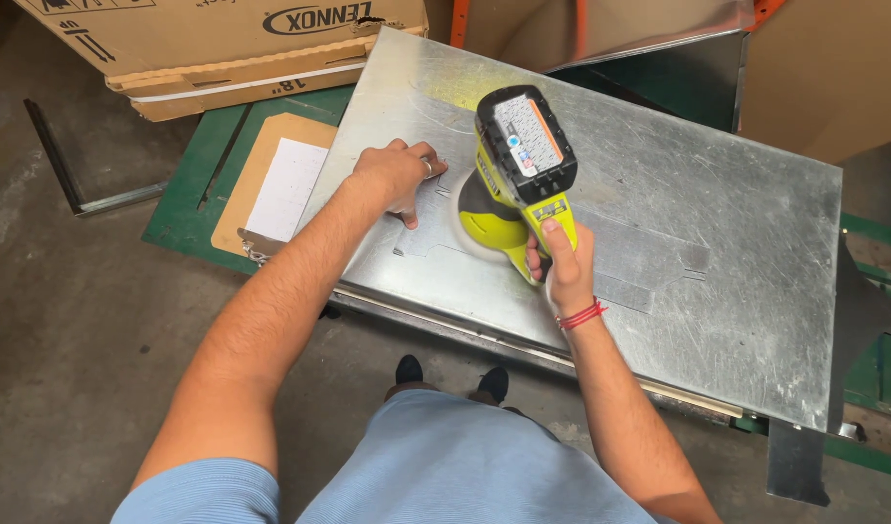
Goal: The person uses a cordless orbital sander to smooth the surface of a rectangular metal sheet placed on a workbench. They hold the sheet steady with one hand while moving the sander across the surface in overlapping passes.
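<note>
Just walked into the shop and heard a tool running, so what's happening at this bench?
A person stands at a green workbench with a galvanised sheet metal panel lying on it. The right hand grips a lime-green cordless power tool, nose down on the panel. The left hand presses flat on the metal beside it. A clipboard lies left of the panel.

The power tool (516,184) is bright yellow-green with a black battery pack carrying a grey and orange label. The metal sheet (678,243) is dull silver-grey, mottled and scuffed. On the left, the clipboard (261,165) is tan with white paper. The bench (188,209) under it is dark green. The far box (203,44) is plain brown cardboard. A red thread band (581,315) circles the right wrist; the shirt (445,466) is light blue.
</note>
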